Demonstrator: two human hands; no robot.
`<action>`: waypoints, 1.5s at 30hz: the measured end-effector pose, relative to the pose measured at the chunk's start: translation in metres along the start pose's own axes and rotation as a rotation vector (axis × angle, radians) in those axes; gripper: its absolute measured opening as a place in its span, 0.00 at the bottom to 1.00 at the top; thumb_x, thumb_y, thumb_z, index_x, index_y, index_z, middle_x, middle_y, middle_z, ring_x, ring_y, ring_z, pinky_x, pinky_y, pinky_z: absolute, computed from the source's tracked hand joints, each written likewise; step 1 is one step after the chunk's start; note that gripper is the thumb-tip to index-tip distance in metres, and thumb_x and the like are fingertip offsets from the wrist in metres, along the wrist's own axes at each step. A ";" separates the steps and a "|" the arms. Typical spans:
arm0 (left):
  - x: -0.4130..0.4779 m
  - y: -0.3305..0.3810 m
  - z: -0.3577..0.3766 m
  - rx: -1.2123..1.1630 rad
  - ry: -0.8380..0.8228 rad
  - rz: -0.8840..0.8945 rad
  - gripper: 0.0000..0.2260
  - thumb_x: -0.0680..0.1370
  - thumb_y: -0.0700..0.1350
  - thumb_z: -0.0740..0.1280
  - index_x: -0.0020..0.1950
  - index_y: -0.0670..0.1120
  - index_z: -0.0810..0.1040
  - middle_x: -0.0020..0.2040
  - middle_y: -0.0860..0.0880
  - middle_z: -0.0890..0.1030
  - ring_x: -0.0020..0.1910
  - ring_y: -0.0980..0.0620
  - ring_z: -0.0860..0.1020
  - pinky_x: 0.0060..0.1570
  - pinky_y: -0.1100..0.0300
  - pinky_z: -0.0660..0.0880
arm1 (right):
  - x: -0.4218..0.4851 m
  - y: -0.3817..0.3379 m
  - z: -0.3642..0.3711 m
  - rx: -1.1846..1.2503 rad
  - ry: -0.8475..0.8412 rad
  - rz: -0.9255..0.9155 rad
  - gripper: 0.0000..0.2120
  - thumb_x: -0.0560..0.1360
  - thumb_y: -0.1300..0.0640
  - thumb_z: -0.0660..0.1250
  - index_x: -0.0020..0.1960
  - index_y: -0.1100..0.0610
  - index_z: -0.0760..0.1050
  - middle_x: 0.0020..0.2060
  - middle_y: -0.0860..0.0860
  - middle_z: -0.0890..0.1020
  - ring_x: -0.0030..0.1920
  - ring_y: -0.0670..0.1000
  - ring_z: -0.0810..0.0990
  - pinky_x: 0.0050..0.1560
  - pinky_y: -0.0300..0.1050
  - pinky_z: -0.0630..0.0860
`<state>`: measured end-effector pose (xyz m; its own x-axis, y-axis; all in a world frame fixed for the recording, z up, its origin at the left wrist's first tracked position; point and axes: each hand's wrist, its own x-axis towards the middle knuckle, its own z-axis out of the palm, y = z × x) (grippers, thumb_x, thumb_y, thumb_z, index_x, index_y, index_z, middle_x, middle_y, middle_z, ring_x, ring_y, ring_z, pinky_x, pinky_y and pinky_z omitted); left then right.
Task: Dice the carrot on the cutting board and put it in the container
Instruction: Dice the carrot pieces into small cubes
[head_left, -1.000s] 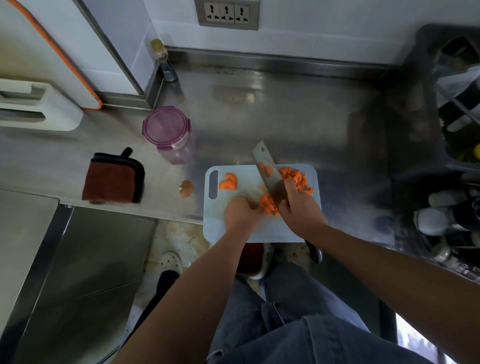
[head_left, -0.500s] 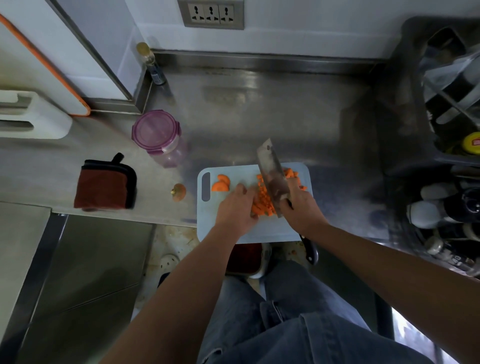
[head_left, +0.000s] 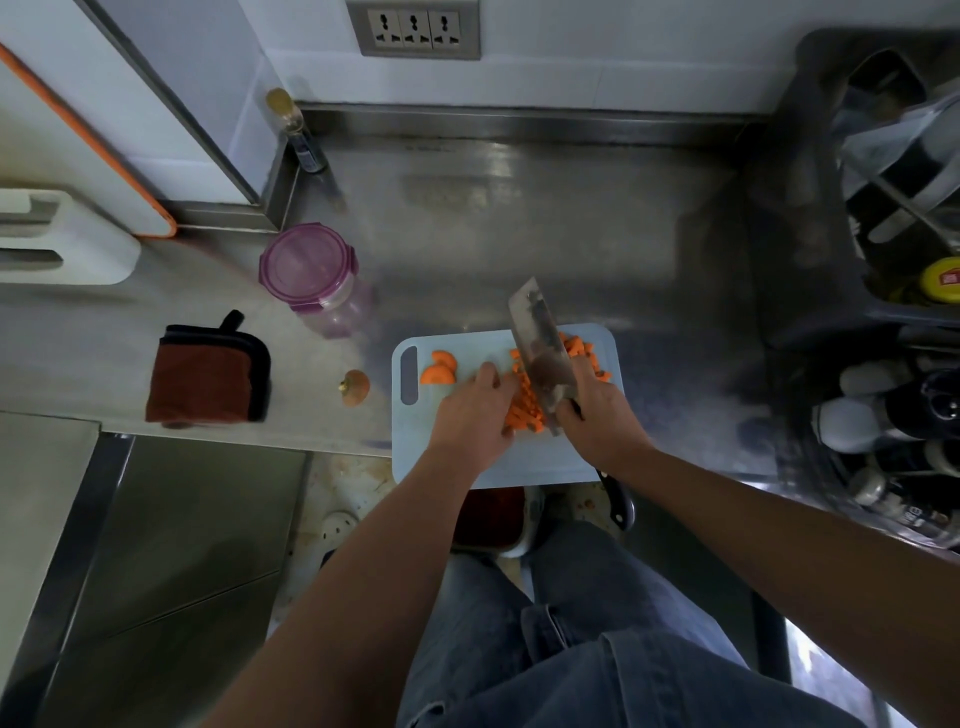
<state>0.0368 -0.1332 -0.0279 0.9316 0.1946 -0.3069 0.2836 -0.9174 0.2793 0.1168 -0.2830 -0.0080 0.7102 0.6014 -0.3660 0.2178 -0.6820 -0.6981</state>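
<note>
Carrot strips (head_left: 524, 405) between left hand (head_left: 470, 415) and cleaver (head_left: 540, 353)

A kitchen — steel counter (head_left: 519, 234), cutting board (head_left: 519, 465), bottles (head_left: 852, 426), wall sockets (head_left: 413, 27).

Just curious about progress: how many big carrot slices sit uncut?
2: one slice touching another at the board's left end. Others may hide under the left hand.

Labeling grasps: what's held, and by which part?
Right hand grips the cleaver by its handle. Left hand rests on the carrot strips; whether it grips them is unclear.
</note>
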 end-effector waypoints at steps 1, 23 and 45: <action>0.001 0.000 0.000 0.008 0.000 0.003 0.24 0.75 0.47 0.70 0.69 0.49 0.68 0.62 0.46 0.68 0.57 0.46 0.75 0.46 0.56 0.73 | 0.000 0.000 0.000 0.004 0.002 0.000 0.12 0.79 0.61 0.58 0.62 0.57 0.64 0.35 0.53 0.78 0.32 0.51 0.77 0.32 0.53 0.77; -0.014 -0.011 0.001 -0.020 0.023 -0.164 0.12 0.78 0.49 0.66 0.58 0.44 0.76 0.58 0.45 0.74 0.56 0.45 0.77 0.48 0.53 0.75 | 0.001 -0.004 0.008 -0.042 -0.005 -0.063 0.14 0.78 0.64 0.58 0.63 0.58 0.63 0.34 0.55 0.77 0.31 0.52 0.76 0.30 0.51 0.73; -0.006 0.002 0.006 -0.350 0.116 -0.384 0.10 0.76 0.45 0.70 0.54 0.42 0.76 0.54 0.43 0.78 0.51 0.43 0.78 0.52 0.51 0.77 | 0.000 0.003 0.029 -0.236 -0.011 -0.074 0.18 0.78 0.61 0.58 0.65 0.51 0.59 0.33 0.52 0.75 0.33 0.54 0.76 0.34 0.52 0.75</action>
<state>0.0303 -0.1381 -0.0308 0.7592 0.5489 -0.3498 0.6496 -0.6059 0.4593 0.0980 -0.2729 -0.0282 0.6794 0.6571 -0.3266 0.4206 -0.7135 -0.5604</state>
